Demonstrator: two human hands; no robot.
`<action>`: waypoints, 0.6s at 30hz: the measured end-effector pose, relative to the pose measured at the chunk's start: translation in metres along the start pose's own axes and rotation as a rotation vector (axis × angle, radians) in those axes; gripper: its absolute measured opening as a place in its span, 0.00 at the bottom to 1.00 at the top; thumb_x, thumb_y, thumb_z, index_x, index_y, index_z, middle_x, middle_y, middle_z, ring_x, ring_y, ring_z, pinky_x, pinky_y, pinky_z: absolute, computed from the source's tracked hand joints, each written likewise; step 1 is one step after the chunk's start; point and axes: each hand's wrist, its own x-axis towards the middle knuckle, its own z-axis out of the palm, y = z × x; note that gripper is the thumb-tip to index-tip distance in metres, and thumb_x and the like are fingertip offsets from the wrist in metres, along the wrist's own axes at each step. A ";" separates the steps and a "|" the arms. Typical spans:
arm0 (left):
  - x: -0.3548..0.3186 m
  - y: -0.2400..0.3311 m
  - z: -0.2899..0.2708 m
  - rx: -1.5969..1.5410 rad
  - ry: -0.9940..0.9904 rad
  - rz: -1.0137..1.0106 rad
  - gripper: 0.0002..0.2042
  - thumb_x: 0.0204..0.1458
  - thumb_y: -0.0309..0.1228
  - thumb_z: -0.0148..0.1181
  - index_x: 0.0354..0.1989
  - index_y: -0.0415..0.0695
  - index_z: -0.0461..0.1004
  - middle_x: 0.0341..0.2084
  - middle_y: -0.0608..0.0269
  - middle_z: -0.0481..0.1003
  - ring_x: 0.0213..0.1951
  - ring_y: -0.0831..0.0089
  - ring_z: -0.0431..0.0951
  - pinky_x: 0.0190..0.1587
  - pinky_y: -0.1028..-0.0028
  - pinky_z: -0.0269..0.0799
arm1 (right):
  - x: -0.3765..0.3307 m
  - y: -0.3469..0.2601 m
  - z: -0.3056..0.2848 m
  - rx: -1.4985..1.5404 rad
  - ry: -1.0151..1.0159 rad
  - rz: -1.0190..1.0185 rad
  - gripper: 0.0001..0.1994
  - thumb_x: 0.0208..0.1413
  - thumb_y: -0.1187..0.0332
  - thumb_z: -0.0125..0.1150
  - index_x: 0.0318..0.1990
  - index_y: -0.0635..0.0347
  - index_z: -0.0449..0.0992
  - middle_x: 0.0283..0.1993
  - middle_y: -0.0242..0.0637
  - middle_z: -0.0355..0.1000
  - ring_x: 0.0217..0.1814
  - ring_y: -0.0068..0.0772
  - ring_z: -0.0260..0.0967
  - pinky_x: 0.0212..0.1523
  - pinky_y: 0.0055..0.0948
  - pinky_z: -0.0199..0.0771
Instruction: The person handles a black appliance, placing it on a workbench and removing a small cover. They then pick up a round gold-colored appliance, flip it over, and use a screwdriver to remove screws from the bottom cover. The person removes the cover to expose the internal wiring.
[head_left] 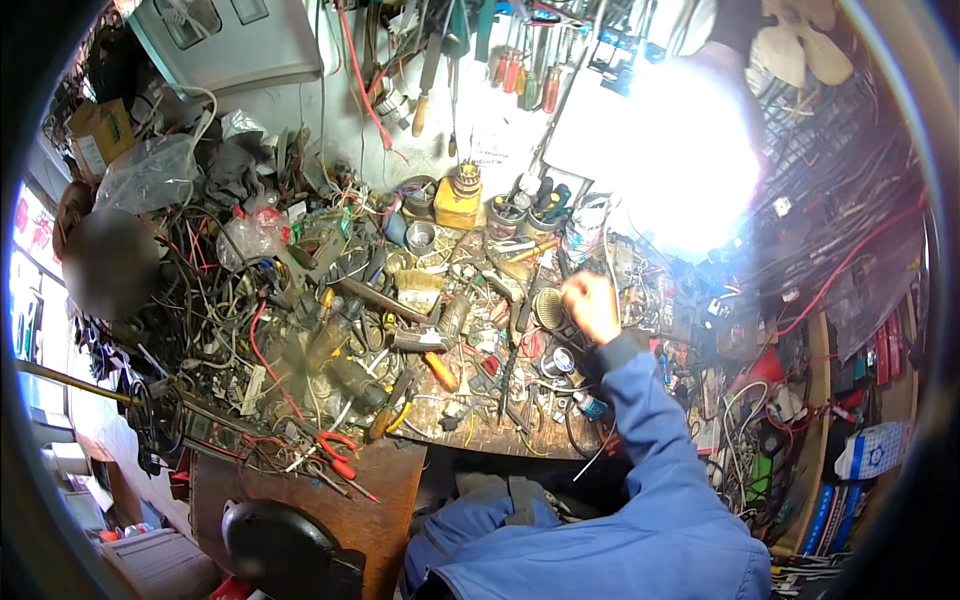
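Observation:
My right hand [591, 306] reaches over the cluttered workbench in a blue sleeve with a dark cuff. Its fingers are curled closed, and what they hold, if anything, is hidden. Just left of it stands a round, ribbed-faced part [548, 308]. Below the hand sits a small round tin [560, 361], with a small blue-and-white bottle [589, 405] near the bench's front edge. Farther left lie a wide paintbrush [419, 290] and a grey power tool or heat gun-like body [430, 335]. My left hand is out of the picture.
A bright lamp [690, 150] glares at the upper right. Tangled cables [200, 310] heap on the left. Screwdrivers [528, 85] hang on the back wall, above a yellow container [458, 205]. Red-handled pliers [337, 455] lie by the front edge; a black stool [285, 550] stands at lower left.

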 end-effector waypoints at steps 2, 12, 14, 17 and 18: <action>0.019 -0.038 0.025 0.096 0.002 0.078 0.45 0.38 0.59 0.78 0.62 0.40 0.75 0.56 0.41 0.77 0.59 0.43 0.77 0.61 0.50 0.73 | 0.053 0.001 -0.014 -0.144 0.066 -0.001 0.06 0.58 0.72 0.63 0.36 0.66 0.82 0.29 0.43 0.80 0.30 0.33 0.76 0.34 0.37 0.76; 0.050 -0.049 0.075 0.003 -0.189 -0.524 0.40 0.44 0.58 0.74 0.62 0.45 0.75 0.56 0.54 0.79 0.57 0.51 0.79 0.58 0.51 0.76 | 0.177 0.046 -0.006 -0.627 -0.040 0.004 0.16 0.60 0.69 0.62 0.53 0.64 0.83 0.44 0.58 0.82 0.45 0.57 0.83 0.47 0.46 0.83; 0.022 -0.035 0.064 0.152 0.041 -0.162 0.38 0.46 0.58 0.73 0.62 0.46 0.75 0.55 0.57 0.79 0.58 0.56 0.78 0.60 0.53 0.75 | 0.186 0.018 -0.005 -0.381 -0.195 0.325 0.16 0.62 0.69 0.58 0.53 0.66 0.82 0.33 0.52 0.83 0.25 0.45 0.81 0.29 0.42 0.82; -0.002 -0.035 0.068 0.224 0.151 -0.026 0.38 0.48 0.58 0.72 0.63 0.48 0.75 0.56 0.56 0.79 0.63 0.59 0.75 0.65 0.57 0.71 | 0.204 -0.001 0.001 -0.193 -0.292 0.440 0.17 0.63 0.63 0.56 0.51 0.67 0.81 0.26 0.47 0.80 0.15 0.37 0.74 0.19 0.37 0.77; 0.006 -0.040 0.082 0.215 0.147 -0.034 0.38 0.48 0.59 0.72 0.64 0.49 0.74 0.57 0.54 0.78 0.64 0.60 0.74 0.68 0.58 0.68 | 0.215 0.040 0.004 -0.390 -0.246 0.149 0.17 0.63 0.62 0.58 0.47 0.69 0.82 0.30 0.51 0.81 0.24 0.43 0.78 0.28 0.43 0.80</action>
